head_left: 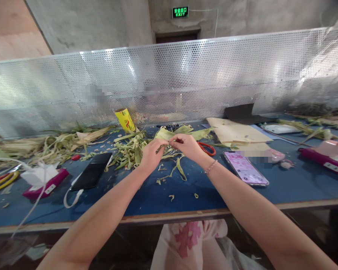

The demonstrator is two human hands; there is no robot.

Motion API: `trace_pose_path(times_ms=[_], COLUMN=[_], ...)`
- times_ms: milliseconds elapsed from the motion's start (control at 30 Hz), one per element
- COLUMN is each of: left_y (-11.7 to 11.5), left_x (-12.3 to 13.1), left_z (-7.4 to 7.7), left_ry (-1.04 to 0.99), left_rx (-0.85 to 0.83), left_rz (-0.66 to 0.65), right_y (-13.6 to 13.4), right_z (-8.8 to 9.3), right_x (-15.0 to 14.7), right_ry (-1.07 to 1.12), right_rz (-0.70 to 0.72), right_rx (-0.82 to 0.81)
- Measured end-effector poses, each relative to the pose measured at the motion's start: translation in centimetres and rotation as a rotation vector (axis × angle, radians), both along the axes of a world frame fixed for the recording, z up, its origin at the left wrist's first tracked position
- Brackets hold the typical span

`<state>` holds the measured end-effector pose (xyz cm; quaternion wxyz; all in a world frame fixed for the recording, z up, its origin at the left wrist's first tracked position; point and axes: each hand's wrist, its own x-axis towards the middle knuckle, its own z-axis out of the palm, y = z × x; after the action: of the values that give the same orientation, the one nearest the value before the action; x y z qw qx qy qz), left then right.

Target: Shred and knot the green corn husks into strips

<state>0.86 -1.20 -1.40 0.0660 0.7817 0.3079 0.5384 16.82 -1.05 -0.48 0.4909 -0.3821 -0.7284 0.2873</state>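
My left hand (152,154) and my right hand (186,145) meet over the middle of the blue table, fingertips pinched close together. Between them is a small green strip of plant leaf (161,147), partly hidden by the fingers. Just left of my left hand lies a heap of twisted green leaf pieces (132,150). Broad pale-green husk leaves (195,133) spread out behind both hands. Beside my right wrist, red-orange scissor-like handles (208,148) show. Below the hands, a curled leaf scrap (181,169) rests on the table.
A black phone (92,171) and a purple power strip (49,186) lie at left, a lit phone (245,167) at right. Behind stand a yellow tube (125,120) and a perforated metal screen (191,71). Tan paper sheets (236,131) and more dried husks (92,135) lie toward the back.
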Motion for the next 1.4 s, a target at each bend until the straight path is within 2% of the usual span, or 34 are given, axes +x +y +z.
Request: trace_pose_path(times_ms=[133,233,300,400,467,567,633,800,933,1067,1400], left_y=[0.3,0.2,0.3,0.9,1.1,1.0,0.6,0.3,0.7,0.8,0.2], left_x=[-0.3,-0.4,-0.4,-0.6,-0.6,-0.3,-0.1,-0.1,-0.6,-0.7,-0.4], left_z=[-0.2,-0.2,-0.2,0.0,0.1,0.4,0.5,0.9,0.7,0.4,1.1], left_ry=[0.131,0.113,0.003,-0.263,-0.380,-0.409,-0.405,-0.471,-0.343,-0.221,-0.351], left_rx=[0.184,0.113,-0.032,-0.378,-0.705,-1.035,-1.141,-1.289,-1.487,-1.538,-1.490], left_rz=[0.013,-0.001,-0.073,-0.278,-0.371,-0.421,-0.460,-0.537,-0.569,-0.525,-0.493], right_y=[0.4,0.5,0.4,0.3,0.1,-0.1,-0.2,-0.2,-0.4,-0.5,-0.5], right_z=[-0.4,-0.3,-0.2,0.0,0.0,-0.1,-0.1,0.1,0.1,0.2,0.2], right_x=[0.0,0.1,0.4,0.8,1.0,1.1,1.1,1.3,1.4,1.3,1.3], right_ry=[0.048,0.052,0.004,-0.127,-0.216,-0.303,-0.329,-0.331,-0.340,-0.317,-0.308], right_rz=[0.087,0.114,0.054,-0.039,-0.018,0.050,0.076,0.065,0.066,0.082,0.105], right_rx=[-0.051,-0.065,0.020,0.298,0.480,0.630,0.672,0.706,0.710,0.715,0.716])
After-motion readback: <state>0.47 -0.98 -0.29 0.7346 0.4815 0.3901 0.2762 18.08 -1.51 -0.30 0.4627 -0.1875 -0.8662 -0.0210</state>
